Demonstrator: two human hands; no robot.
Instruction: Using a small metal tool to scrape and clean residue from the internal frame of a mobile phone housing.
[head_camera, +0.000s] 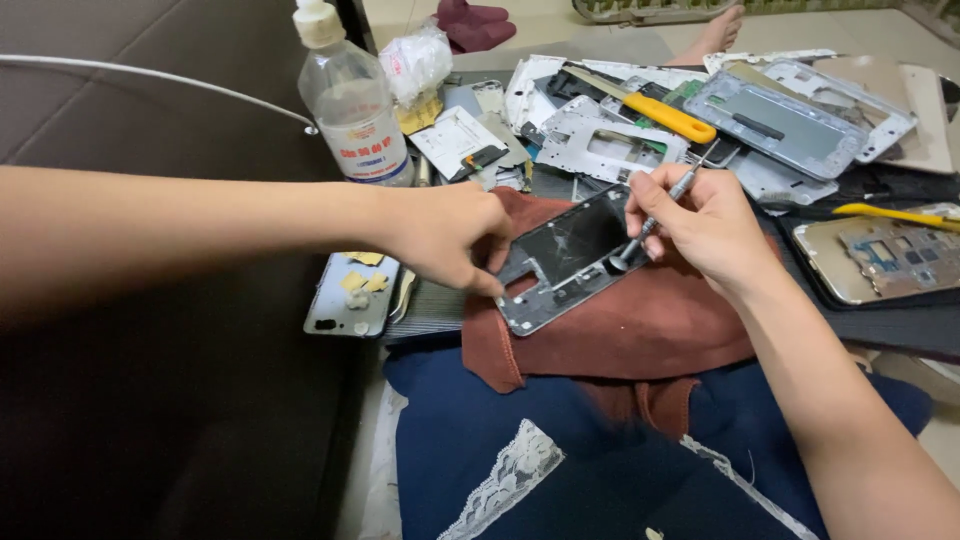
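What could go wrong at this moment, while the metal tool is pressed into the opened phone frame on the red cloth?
The thin metal tool in the right hand might slip and scratch the dark opened phone frame, or jab the left hand fingertips holding its lower corner. The frame lies on a soft rust-red cloth over the lap, so it may tilt under pressure.

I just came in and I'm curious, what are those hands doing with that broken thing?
A person is working on a grey metal phone frame with cracked black glass lying on a rust-red cloth. The left hand steadies the frame's lower edge. The right hand presses a thin silver metal prying tool into it. More phone parts lie behind.
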